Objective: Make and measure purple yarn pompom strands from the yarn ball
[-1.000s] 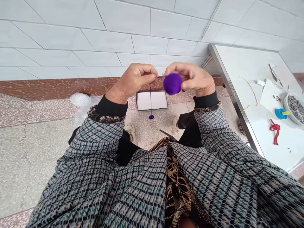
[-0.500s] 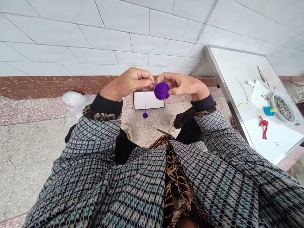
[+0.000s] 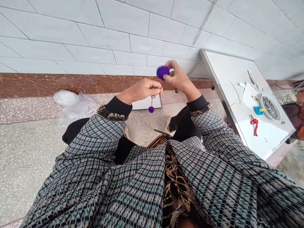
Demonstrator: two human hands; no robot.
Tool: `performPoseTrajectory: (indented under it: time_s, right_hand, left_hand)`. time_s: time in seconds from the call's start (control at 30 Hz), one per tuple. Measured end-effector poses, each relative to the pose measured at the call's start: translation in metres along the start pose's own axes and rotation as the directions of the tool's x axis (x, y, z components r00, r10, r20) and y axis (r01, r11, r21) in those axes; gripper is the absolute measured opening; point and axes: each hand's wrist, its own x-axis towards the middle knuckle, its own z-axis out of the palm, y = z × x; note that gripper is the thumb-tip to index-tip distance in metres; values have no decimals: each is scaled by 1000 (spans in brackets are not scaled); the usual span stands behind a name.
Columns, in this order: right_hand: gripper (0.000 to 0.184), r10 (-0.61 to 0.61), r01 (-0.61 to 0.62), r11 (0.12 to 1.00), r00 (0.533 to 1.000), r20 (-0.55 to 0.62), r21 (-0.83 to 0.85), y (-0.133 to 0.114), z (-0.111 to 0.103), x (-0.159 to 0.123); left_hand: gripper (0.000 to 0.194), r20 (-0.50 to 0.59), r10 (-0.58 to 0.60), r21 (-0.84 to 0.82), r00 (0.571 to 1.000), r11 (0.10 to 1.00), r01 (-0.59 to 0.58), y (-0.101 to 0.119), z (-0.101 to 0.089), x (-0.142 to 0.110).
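Observation:
In my right hand (image 3: 177,76) is a purple ball of yarn (image 3: 162,72), gripped between thumb and fingers and slightly blurred. A strand of purple yarn (image 3: 162,84) runs down from it to my left hand (image 3: 148,89), whose thumb and fingertips pinch it. Below that pinch, a much smaller purple yarn ball (image 3: 151,109) dangles on a short length of the strand. Both hands are raised above the floor, the right one higher than the left. Behind the small ball, a white tray with a dark rim (image 3: 144,104) is partly covered by my left hand.
At right stands a white table (image 3: 237,66) with a metal edge. On it are a bowl of small metal pieces (image 3: 270,106), a blue round item (image 3: 258,110), a red knotted cord (image 3: 254,125) and a yellow strand (image 3: 235,91). A plastic bag (image 3: 73,104) lies left. Another person's hand (image 3: 300,96) shows far right.
My right hand has lifted the large yarn ball above my left hand. My left hand has shifted slightly right and down, the small ball swinging with it. The other person has come into view.

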Motion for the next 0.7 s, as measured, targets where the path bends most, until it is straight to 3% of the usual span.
performPoseTrajectory:
  time_s: [0.03, 0.07, 0.13, 0.17, 0.2, 0.23, 0.3, 0.4, 0.5, 0.6, 0.7]
  right_hand:
    - [35, 20, -16, 999, 987, 159, -28, 6, -3, -4]
    - [36, 32, -28, 999, 942, 335, -17, 12, -7, -9]
    - [43, -7, -66, 993, 792, 611, 97, 22, -15, -21]
    - [49, -56, -93, 979, 737, 673, 183, 25, -17, -27]
    - [56, -104, -121, 955, 722, 684, 272, 28, -18, -32]
    - [63, -139, -140, 925, 742, 656, 354, 29, -18, -36]
    - [74, -171, -123, 864, 841, 513, 489, 29, -14, -39]
    - [75, -160, 15, 795, 969, 187, 606, 24, -3, -30]
    - [70, -61, 100, 830, 994, -89, 548, 19, 9, -10]
    - [52, -23, 55, 974, 989, -146, 221, 22, 13, 8]
    - [35, 52, -49, 995, 998, 32, -86, 31, 10, 10]
  left_hand:
    - [18, -20, -2, 24, 1000, 1000, 3, 0, -3, 0]
    - [17, -40, -3, 41, 999, 999, 5, -1, -6, 0]
    - [16, -63, -3, 42, 998, 999, 5, -4, -11, 0]
    - [17, -63, -2, 28, 998, 1000, 3, -6, -12, 1]
    - [18, -58, 0, 6, 998, 1000, 1, -10, -12, 2]
    - [19, -53, 2, -21, 999, 1000, -3, -13, -11, 2]
    - [21, -44, 4, -72, 999, 997, -7, -20, -9, 3]
    - [21, -34, 2, -97, 999, 995, -5, -27, -6, 2]
    - [19, 2, -5, -77, 1000, 997, 6, -29, -7, 0]
    - [16, 6, -21, -40, 1000, 999, 21, -29, -10, -1]
    - [13, -31, -27, 11, 999, 1000, 27, -31, -13, -1]
